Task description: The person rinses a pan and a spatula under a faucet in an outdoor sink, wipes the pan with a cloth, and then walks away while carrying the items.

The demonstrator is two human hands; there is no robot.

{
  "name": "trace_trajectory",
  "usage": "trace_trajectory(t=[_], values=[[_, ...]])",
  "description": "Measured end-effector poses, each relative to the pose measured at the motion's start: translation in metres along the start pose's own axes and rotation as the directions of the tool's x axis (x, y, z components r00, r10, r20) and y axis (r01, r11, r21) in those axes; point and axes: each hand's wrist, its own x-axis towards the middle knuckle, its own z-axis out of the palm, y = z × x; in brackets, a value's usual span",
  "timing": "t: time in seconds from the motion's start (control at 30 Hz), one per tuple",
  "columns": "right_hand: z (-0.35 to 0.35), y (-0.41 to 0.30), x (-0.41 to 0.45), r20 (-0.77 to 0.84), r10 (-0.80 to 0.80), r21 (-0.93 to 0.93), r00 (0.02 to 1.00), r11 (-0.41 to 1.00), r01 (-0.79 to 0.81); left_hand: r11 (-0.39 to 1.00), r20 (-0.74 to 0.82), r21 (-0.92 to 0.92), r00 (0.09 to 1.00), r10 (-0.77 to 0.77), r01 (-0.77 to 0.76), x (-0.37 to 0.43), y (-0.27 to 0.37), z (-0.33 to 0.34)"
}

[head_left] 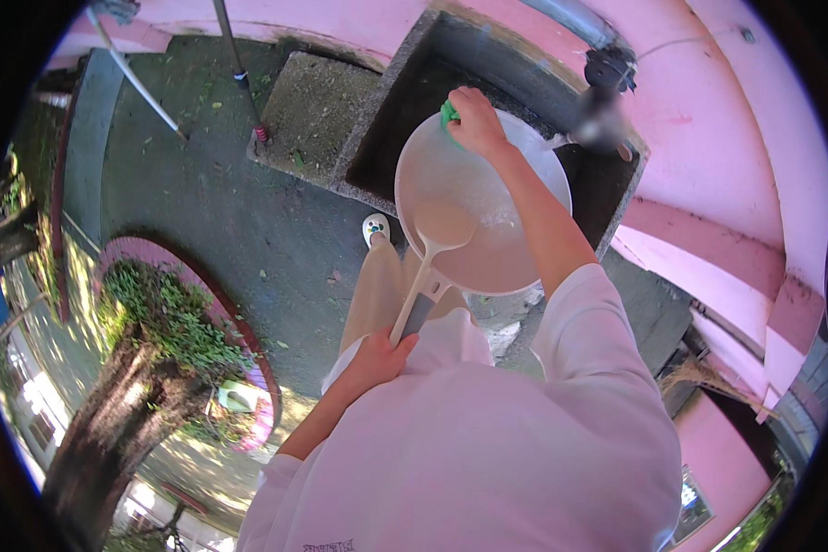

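Note:
A wide, light-coloured wok (517, 255) is tilted over the near side of the concrete sink. My left hand (379, 359) grips its grey-and-beige handle (417, 314) close to my body. The same hand also holds the beige stem of a ladle-like utensil (445, 228), whose broad head lies inside the wok. At the wok's far rim, my right hand (476, 123) presses a green scrubber (450, 114), its fingers curled around it. Part of the scrubber is hidden under the fingers.
The concrete sink (369, 131) stands against a pink wall (704, 131), with a rough concrete slab (317, 103) on its left. A grey pipe (579, 21) meets a dark fitting (610, 69); something below it is blurred. A pole (231, 48) stands beyond the slab. A tree trunk (124, 400) rises from a round planter at left.

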Motion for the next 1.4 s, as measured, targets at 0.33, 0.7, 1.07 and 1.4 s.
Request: trace_trajectory(t=[0.33,0.7,1.07,1.4], values=[[-0.023,-0.107,0.004,0.427,-0.425,0.370,0.798,0.887,0.275,0.992,-0.064,-0.091,0.994,0.085,-0.090,-0.015,0.014,0.007],[-0.024,-0.006,-0.086,0.221,0.145,0.206,0.964,0.960,-0.192,0.982,-0.030,-0.173,0.997,0.070,-0.074,-0.026,0.017,0.009],[-0.053,-0.028,-0.177,0.797,0.218,-0.264,0.563,0.965,0.000,0.968,-0.031,-0.219,0.993,0.116,-0.120,-0.022,0.004,0.011],[0.005,-0.087,-0.163,0.734,0.309,0.461,0.605,0.428,-0.778,0.985,-0.073,-0.145,0.994,0.084,-0.094,-0.017,-0.001,0.025]])
